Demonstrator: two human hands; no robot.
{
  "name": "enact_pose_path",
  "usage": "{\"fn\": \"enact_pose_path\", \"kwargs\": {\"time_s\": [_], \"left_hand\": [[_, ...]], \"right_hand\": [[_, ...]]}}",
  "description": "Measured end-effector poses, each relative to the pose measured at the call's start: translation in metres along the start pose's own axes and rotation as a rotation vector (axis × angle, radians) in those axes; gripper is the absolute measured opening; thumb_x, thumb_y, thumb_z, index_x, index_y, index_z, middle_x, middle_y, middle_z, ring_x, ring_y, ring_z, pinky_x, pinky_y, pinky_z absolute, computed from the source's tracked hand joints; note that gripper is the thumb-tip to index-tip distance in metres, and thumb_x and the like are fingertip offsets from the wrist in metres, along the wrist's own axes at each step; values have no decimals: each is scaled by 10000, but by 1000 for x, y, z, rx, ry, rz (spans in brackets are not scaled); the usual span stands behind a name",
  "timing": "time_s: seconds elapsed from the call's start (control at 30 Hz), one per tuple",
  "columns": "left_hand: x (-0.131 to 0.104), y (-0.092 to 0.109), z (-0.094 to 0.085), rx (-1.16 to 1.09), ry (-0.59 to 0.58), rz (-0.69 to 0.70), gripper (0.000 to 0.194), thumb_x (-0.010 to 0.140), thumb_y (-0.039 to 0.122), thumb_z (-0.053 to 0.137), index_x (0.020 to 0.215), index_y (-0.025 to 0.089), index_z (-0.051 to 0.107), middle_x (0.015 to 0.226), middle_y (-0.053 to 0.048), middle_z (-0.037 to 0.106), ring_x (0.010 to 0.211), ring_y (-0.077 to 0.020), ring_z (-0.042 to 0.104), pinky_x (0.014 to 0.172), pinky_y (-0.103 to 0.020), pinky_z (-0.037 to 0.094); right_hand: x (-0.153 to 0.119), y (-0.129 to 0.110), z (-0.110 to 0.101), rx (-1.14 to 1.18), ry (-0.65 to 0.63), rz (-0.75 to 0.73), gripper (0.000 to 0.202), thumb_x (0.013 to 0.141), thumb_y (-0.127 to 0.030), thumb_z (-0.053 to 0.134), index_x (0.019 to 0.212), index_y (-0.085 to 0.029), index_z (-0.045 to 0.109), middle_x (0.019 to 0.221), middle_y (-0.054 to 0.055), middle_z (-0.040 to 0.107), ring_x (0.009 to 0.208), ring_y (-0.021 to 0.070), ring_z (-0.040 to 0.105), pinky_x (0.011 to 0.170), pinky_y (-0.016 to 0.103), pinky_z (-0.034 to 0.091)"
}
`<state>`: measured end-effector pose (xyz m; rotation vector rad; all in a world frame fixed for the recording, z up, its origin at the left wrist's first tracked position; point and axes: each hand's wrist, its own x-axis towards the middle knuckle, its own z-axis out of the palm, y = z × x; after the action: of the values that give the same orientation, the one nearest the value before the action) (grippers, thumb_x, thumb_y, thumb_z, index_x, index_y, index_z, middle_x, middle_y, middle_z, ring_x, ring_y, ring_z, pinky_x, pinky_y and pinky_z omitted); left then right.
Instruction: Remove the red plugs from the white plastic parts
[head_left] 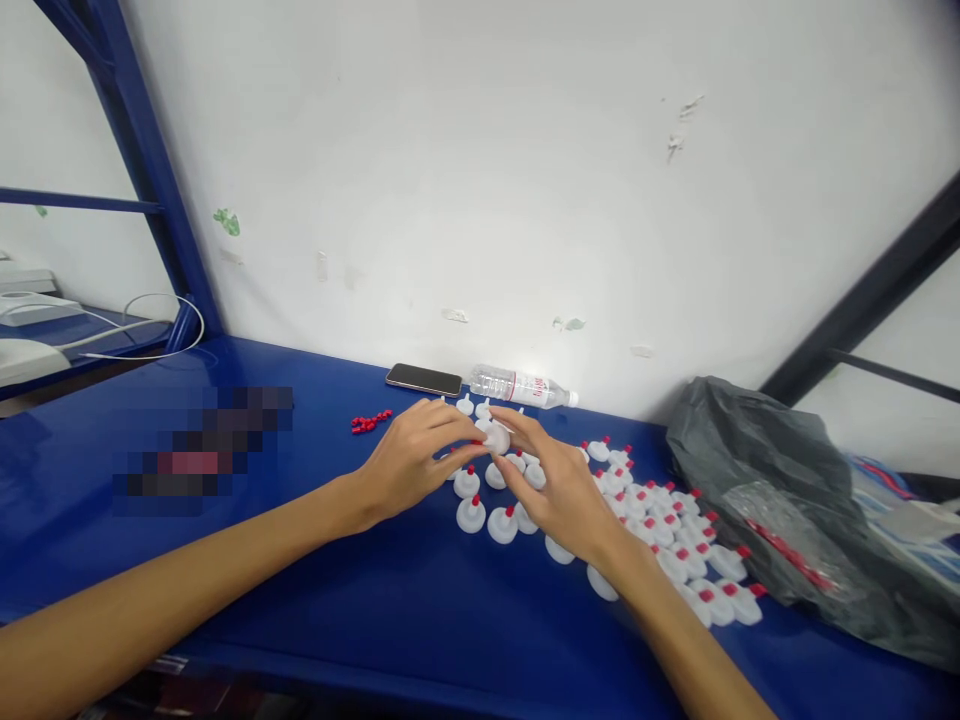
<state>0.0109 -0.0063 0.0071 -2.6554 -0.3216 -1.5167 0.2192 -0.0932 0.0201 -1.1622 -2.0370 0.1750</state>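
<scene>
Between my two hands, above the blue table, is a small white round bottle (pixel 496 437) with a nozzle. My right hand (pixel 559 490) grips its body between thumb and fingers. The fingertips of my left hand (pixel 409 452) pinch a red cap (pixel 478 443) at the nozzle end, mostly hidden by the fingers. Beneath and around my hands lie several like white bottles with red caps (pixel 470 514). A few white bottles without visible caps (pixel 465 404) lie behind my hands. Loose red caps (pixel 371 422) are heaped left of my left hand.
A black phone (pixel 424 380) and a clear plastic water bottle (pixel 517 386) lie along the wall. Many capped white bottles (pixel 675 530) cover the table's right side, beside a dark plastic bag (pixel 757 460) and a clear bag of red pieces (pixel 787 550). A blurred patch (pixel 202 450) lies left.
</scene>
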Motion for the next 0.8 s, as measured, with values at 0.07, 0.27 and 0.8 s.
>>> {"fn": "enact_pose_path", "kwargs": {"time_s": [0.07, 0.27, 0.8], "left_hand": [[1, 1, -2, 5, 5, 29, 54, 985, 237, 666, 1012, 193, 678, 923, -29, 775, 837, -165, 682, 750, -320, 472], [-3, 0, -5, 43, -81, 116, 66, 1008, 229, 624, 1041, 200, 672, 943, -33, 781, 836, -165, 699, 781, -347, 454], [-1, 5, -7, 63, -100, 247, 125, 971, 94, 591, 1022, 208, 598, 948, -23, 771, 854, -149, 708, 801, -349, 457]], "right_hand": [[0, -4, 1, 71, -8, 54, 520, 1028, -267, 540, 1524, -361, 411, 1379, 27, 662, 1245, 227, 658, 1076, 428, 536], [1, -6, 5, 182, -5, 86, 503, 987, -359, 627, 1469, -336, 483, 1422, 57, 634, 1254, 256, 650, 1082, 482, 537], [2, -9, 3, 400, -70, 176, 481, 945, -333, 673, 1404, -330, 531, 1226, 29, 738, 1156, 222, 712, 1019, 427, 581]]}}
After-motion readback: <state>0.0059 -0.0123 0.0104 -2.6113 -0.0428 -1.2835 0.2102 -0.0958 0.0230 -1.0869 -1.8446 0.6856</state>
